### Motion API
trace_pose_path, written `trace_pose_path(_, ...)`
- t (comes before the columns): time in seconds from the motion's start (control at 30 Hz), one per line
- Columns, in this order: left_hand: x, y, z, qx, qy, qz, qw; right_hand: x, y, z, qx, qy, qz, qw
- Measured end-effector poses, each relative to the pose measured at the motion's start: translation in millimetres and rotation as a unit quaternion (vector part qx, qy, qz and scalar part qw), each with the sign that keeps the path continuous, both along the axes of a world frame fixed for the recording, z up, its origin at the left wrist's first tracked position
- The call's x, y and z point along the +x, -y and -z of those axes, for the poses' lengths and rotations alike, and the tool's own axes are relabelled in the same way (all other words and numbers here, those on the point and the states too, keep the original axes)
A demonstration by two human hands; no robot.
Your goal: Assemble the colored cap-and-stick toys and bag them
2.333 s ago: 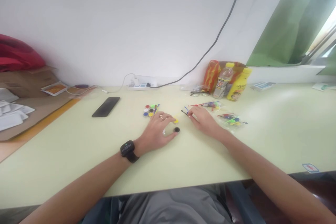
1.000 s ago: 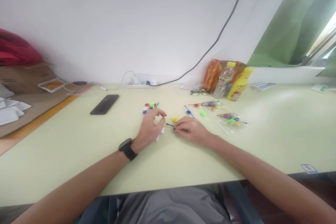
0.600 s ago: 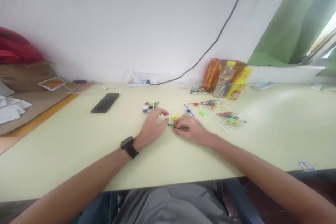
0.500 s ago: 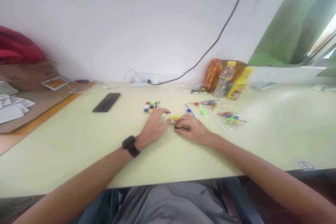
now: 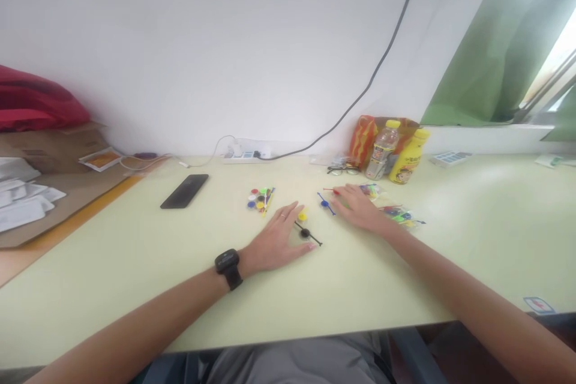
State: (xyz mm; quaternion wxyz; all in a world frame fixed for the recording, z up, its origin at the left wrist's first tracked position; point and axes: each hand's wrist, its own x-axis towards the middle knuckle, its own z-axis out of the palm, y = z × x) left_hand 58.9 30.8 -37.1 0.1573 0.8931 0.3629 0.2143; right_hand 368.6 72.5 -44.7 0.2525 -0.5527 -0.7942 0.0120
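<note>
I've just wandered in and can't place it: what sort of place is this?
Probably a room in a home, dorm or small office; I can't tell which. A phone lies on the pale desk, a power strip sits by the wall, and a green curtain hangs by a window.

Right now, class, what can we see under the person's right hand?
A small red piece sticks out beside the fingers of the right hand. Anything beneath the hand itself is covered.
</note>
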Motion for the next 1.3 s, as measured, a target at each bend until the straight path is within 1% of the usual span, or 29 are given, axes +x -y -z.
trace_pose_path(0.07,-1,-2,-0.2,-0.009,0.003,0.005,1.000,-10,5,4.7,-0.005,-0.020,-0.040,0.999)
trace_pose_path(0.13,1,-5,-1.7,-0.024,0.006,0.008,1.000,-23,15,7.6,-0.009,-0.063,-0.081,0.995)
trace_pose_path(0.27,9,-14,-6.8,-0.058,0.013,0.013,0.998,-52,43,6.2,-0.042,-0.147,-0.168,0.974)
trace_pose_path(0.33,13,-17,-9.1,-0.077,0.018,0.018,0.997,-59,48,3.0,-0.059,-0.176,-0.182,0.966)
trace_pose_path(0.37,14,-18,-10.1,-0.085,0.023,0.020,0.996,-58,45,1.1,-0.052,-0.181,-0.176,0.966)
trace_pose_path(0.43,15,-18,-11.6,-0.094,0.033,0.022,0.995,-47,26,-3.1,-0.001,-0.165,-0.134,0.977)
trace_pose_path(0.5,15,-17,-12.6,-0.092,0.044,0.029,0.994,-26,-6,-8.1,0.066,-0.113,-0.060,0.990)
trace_pose_path(0.53,15,-16,-13.1,-0.089,0.046,0.035,0.994,-13,-25,-10.8,0.070,-0.061,-0.012,0.996)
trace_pose_path(0.57,14,-15,-13.5,-0.087,0.047,0.040,0.994,-1,-45,-13.5,0.057,-0.009,0.039,0.998)
trace_pose_path(0.63,14,-15,-13.9,-0.084,0.042,0.041,0.995,21,-79,-18.3,0.039,0.010,0.077,0.996)
trace_pose_path(0.7,14,-15,-14.0,-0.081,0.034,0.031,0.996,36,-104,-21.8,0.020,0.024,0.100,0.994)
trace_pose_path(0.8,14,-14,-13.8,-0.062,0.037,0.021,0.997,46,-125,-24.2,-0.009,0.036,0.134,0.990)
trace_pose_path(0.9,12,-12,-14.1,-0.028,0.064,0.013,0.997,47,-133,-25.5,-0.017,0.033,0.154,0.987)
trace_pose_path(0.97,10,-11,-15.2,-0.003,0.090,0.009,0.996,46,-135,-28.9,-0.004,0.023,0.160,0.987)
trace_pose_path(1.03,8,-13,-18.5,0.026,0.115,0.002,0.993,46,-135,-37.6,0.022,0.008,0.169,0.985)
trace_pose_path(1.07,7,-16,-21.7,0.044,0.129,-0.003,0.991,47,-135,-44.5,0.039,0.000,0.175,0.984)
trace_pose_path(1.13,8,-25,-32.9,0.091,0.165,-0.016,0.982,48,-130,-64.1,0.076,-0.024,0.183,0.980)
trace_pose_path(1.17,9,-31,-41.5,0.119,0.190,-0.027,0.974,48,-125,-76.5,0.094,-0.041,0.180,0.978)
trace_pose_path(1.2,12,-38,-52.0,0.141,0.208,-0.041,0.967,47,-116,-90.4,0.118,-0.090,0.153,0.977)
trace_pose_path(1.23,15,-45,-64.3,0.156,0.227,-0.051,0.960,45,-106,-105.3,0.121,-0.133,0.111,0.977)
trace_pose_path(1.27,19,-51,-77.8,0.164,0.240,-0.051,0.956,41,-92,-120.5,0.090,-0.159,0.052,0.982)
trace_pose_path(1.3,23,-57,-92.0,0.160,0.245,-0.040,0.956,35,-77,-135.5,0.041,-0.171,-0.017,0.984)
